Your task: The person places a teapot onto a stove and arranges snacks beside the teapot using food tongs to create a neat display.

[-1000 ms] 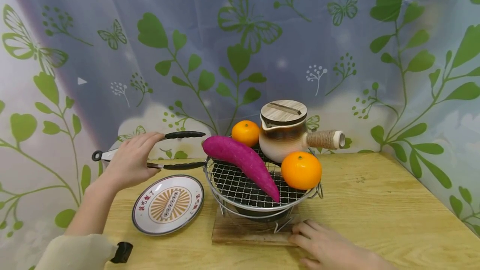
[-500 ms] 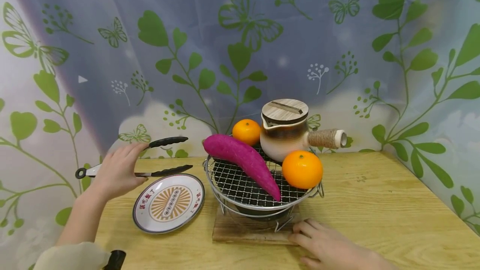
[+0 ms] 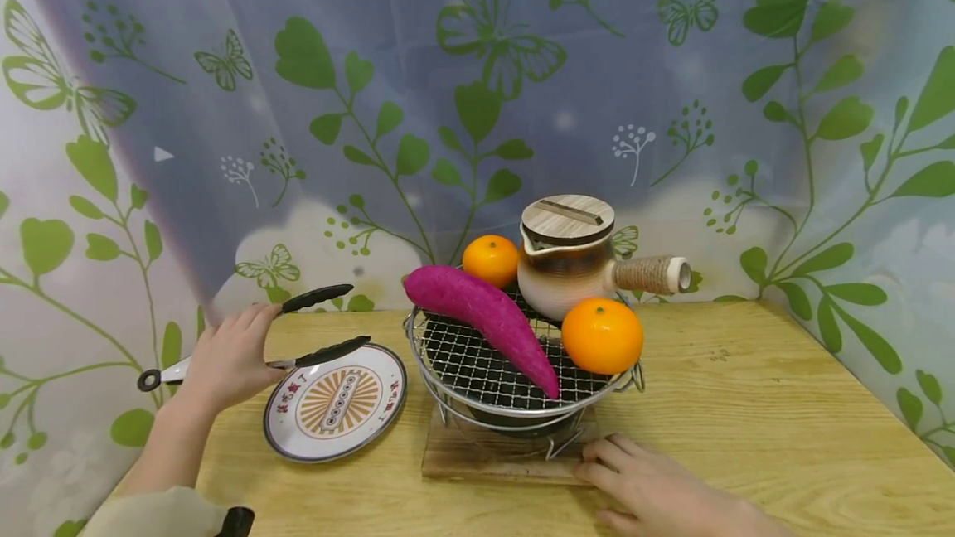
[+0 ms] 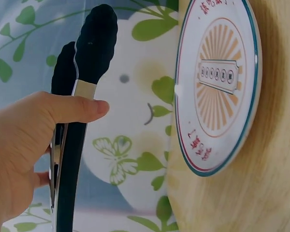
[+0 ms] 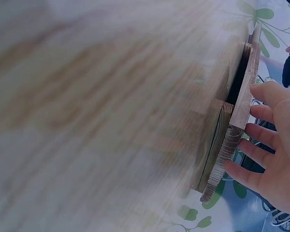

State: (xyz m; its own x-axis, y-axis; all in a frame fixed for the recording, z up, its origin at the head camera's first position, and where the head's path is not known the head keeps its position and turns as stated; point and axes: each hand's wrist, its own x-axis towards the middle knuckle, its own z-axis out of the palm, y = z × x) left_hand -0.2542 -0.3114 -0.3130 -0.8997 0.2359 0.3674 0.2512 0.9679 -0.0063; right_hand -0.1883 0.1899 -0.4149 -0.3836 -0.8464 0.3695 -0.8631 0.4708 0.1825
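My left hand (image 3: pixel 233 359) grips a pair of kitchen tongs (image 3: pixel 332 351), left of the grill and over the plate's far left side. Its two black tips stand apart with nothing between them. In the left wrist view the thumb lies on one arm of the tongs (image 4: pixel 95 43). Below them is a white patterned plate (image 3: pixel 279 431). A purple sweet potato (image 3: pixel 485 317) lies across the wire grill (image 3: pixel 455 371), beside two oranges (image 3: pixel 603 336). At the front right, my right hand (image 3: pixel 642 479) rests its fingertips on the edge of the wooden board (image 3: pixel 500 461) under the grill.
A clay teapot (image 3: pixel 559 276) with a wooden lid and rope-wrapped side handle stands at the grill's back. The wooden table (image 3: pixel 746 404) reaches right and forward. A leaf-and-butterfly curtain (image 3: pixel 418 40) hangs close behind.
The left hand has drawn the tongs left and slightly down, away from the sweet potato and grill. The tips remain spread. My right hand stays at the board.
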